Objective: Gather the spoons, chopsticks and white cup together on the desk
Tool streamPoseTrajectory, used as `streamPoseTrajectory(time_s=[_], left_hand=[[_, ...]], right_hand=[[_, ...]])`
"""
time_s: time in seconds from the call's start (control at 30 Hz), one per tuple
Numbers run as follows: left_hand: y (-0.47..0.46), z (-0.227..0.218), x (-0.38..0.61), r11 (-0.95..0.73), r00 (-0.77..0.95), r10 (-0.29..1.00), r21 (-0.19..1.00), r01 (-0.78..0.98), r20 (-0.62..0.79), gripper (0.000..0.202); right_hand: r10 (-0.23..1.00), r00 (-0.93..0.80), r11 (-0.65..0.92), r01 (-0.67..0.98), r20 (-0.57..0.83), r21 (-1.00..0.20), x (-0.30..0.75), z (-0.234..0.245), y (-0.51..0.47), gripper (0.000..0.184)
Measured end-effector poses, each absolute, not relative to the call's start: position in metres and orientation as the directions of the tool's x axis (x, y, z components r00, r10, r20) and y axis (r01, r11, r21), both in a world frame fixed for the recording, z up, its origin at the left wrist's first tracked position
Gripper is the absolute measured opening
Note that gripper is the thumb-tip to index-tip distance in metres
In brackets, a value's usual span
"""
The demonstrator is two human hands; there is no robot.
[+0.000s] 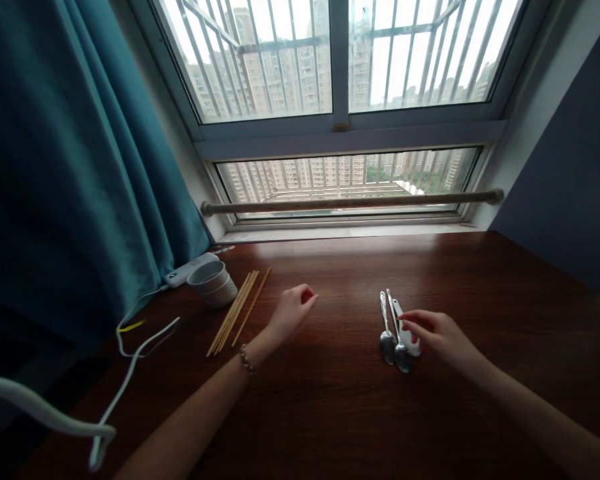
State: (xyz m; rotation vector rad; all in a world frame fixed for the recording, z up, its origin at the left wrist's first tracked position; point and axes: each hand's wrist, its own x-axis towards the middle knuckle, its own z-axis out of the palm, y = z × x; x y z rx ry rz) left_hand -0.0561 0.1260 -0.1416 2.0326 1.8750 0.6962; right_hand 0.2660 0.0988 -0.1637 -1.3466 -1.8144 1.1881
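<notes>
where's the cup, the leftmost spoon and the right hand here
Cup (217, 291), head view: its outer wall
Leftmost spoon (387, 347), head view: its bowl
Right hand (443, 333), head view: back of the hand

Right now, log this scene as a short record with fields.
left hand: curled, right of the chopsticks; contents unclear
right hand: at the white utensil; contact unclear
spoons: two, side by side, bowls toward the wearer
chopsticks: one group, plus one apart
cup: left of the chopsticks
surface: brown table
</notes>
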Motion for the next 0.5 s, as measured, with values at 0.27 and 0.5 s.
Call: streamPoseTrajectory(time_s=[0.27, 0.5], left_hand=[[0.112, -0.14, -0.174, 0.389, -0.396, 0.906, 0.075, 0.918, 0.152, 0.03], [0.115, -0.147, -0.21, 0.598, -0.601, 0.789, -0.065, 0.799, -0.128, 0.029]], right_hand=[[0.739, -0.629, 0.49, 0.256, 0.242, -0.833, 0.128, -0.161, 0.088, 0.017], [0.663, -0.71, 0.57, 0.274, 0.237, -0.774, -0.017, -0.175, 0.123, 0.023]])
